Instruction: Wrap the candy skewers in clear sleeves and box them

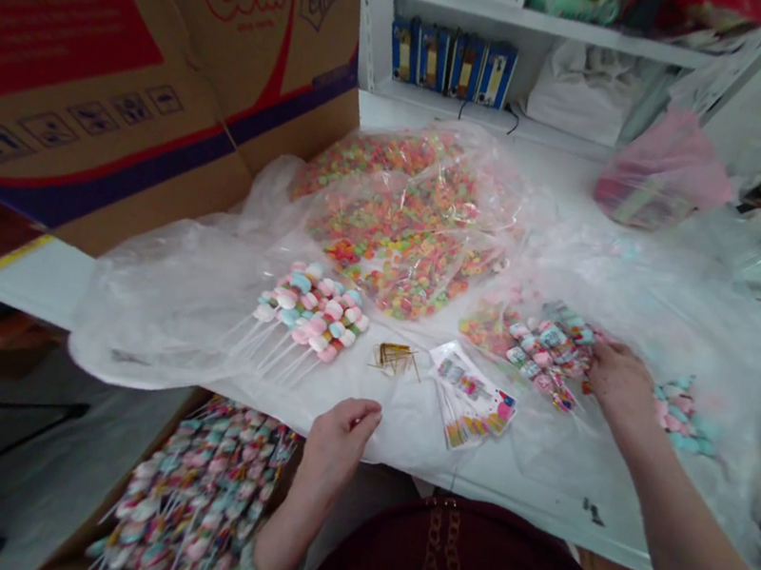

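Observation:
My left hand (337, 442) hovers at the table's front edge with its fingers curled in; nothing shows in them. My right hand (618, 380) is closed on the end of a wrapped marshmallow skewer at a pile of wrapped marshmallow skewers (548, 345). Between my hands lie a fanned stack of printed cards (471, 396) and a small heap of gold twist ties (396, 359). Unwrapped marshmallow skewers (318, 314) rest farther left, their white sticks pointing towards me.
A large clear bag of colourful ring candies (406, 212) lies behind. Loose marshmallows (682, 412) sit at the right. A big cardboard box (136, 44) stands on the left, and a box full of finished skewers (195, 496) is below the table edge. A pink bag (662, 171) is at the back right.

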Demonstrator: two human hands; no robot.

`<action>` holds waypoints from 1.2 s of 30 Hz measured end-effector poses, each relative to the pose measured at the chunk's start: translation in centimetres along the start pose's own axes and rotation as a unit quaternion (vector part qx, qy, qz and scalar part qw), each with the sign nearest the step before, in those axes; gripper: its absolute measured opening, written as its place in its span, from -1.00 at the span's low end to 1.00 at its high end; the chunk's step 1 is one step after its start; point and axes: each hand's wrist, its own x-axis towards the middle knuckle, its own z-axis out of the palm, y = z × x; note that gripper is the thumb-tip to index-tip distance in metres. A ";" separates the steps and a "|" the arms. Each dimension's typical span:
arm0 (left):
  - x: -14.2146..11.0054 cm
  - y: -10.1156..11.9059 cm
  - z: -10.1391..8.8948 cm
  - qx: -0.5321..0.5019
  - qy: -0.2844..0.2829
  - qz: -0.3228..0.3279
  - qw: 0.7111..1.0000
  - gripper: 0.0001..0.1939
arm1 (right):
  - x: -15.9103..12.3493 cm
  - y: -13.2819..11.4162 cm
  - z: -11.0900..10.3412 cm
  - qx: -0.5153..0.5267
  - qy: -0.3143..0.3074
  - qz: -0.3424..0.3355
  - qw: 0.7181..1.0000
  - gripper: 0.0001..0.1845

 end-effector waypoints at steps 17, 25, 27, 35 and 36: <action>-1.2 2.0 3.5 -0.128 -0.122 -0.015 0.984 -0.82 | -7.6 -10.9 0.7 0.218 -0.073 -0.079 0.970 -0.73; -1.5 2.0 4.0 -0.201 -0.166 -0.028 0.965 -0.85 | -7.4 -10.3 0.1 0.330 0.124 -0.122 0.928 -0.69; -1.7 2.2 4.0 -0.235 -0.180 -0.045 0.954 -0.85 | -7.9 -11.3 -0.7 0.409 0.104 -0.085 0.903 -0.74; -2.1 3.0 2.5 -0.546 -0.195 -0.109 0.807 -0.60 | -11.7 -20.7 -3.0 0.637 -0.247 -0.040 0.729 -0.80; -2.0 2.7 2.2 -0.560 -0.152 -0.118 0.806 -0.62 | -12.1 -22.0 -3.0 0.623 -0.268 -0.059 0.732 -0.81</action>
